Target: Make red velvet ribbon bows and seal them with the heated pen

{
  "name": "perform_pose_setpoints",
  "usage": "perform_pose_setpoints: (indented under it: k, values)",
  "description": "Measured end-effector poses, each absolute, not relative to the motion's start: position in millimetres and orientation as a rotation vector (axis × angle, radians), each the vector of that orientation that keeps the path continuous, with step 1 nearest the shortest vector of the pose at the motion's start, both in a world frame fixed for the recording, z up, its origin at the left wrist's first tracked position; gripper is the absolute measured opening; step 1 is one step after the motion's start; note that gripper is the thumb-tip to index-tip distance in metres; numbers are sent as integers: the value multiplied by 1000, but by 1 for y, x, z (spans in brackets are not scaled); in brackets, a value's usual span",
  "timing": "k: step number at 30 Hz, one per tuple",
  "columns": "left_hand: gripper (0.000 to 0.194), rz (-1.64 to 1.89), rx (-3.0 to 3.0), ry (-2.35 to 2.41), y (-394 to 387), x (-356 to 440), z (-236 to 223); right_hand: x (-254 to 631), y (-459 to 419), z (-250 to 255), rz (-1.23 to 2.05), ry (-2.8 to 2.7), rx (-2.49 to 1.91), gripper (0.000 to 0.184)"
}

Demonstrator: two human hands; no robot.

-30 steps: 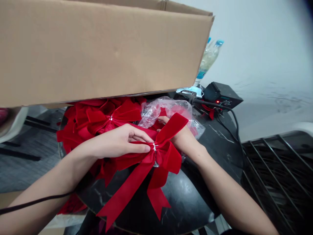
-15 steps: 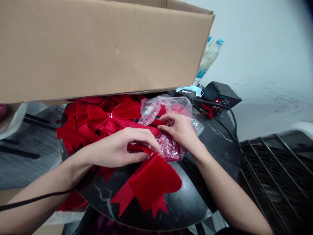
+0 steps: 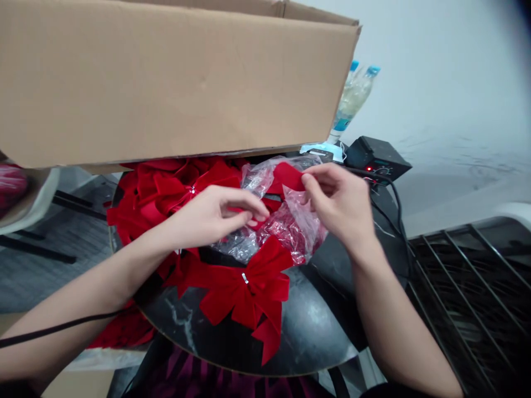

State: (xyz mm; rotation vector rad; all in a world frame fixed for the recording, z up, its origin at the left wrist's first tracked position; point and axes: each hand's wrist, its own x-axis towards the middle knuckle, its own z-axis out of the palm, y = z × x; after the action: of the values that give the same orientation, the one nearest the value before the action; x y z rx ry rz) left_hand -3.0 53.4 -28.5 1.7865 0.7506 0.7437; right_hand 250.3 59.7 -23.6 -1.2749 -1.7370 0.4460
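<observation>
Black round table (image 3: 307,326) | right hand (image 3: 338,202): fingers together, pinching plastic bag (image 3: 290,232) | left hand (image 3: 215,215): fingers curled on red ribbon (image 3: 259,218) | red bow (image 3: 244,284) lying below

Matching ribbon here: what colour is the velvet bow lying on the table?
The velvet bow is red; head view.

Red velvet bows (image 3: 244,287), a clear plastic bag (image 3: 296,224) and a black electrical box (image 3: 375,157) are laid on a round black marble-patterned tabletop (image 3: 307,326).
</observation>
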Motion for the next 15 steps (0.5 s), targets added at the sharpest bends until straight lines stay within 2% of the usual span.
perform_pose_setpoints:
  k: [1,4,5,6,9,10,15]
  values:
    - [34,758,1675,842,55,-1,-24,252,55,-15,457,-1730,-1232,10]
    - [89,653,1437,805,56,7,-15,257,38,3,471,-1875,-1142,9]
    - [92,654,1405,763,56,11,-15,258,33,5,460,-1951,-1102,11]
    - [81,698,1389,741,55,14,-16,257,29,5,440,-2017,-1055,14]
    - [30,914,1380,781,53,20,-25,253,24,-6,305,-2060,-919,22]
    - [23,966,1392,804,52,19,-28,252,23,-12,246,-2037,-905,24]
    - [21,858,1435,761,52,7,-34,249,24,-31,151,-1996,-863,28]
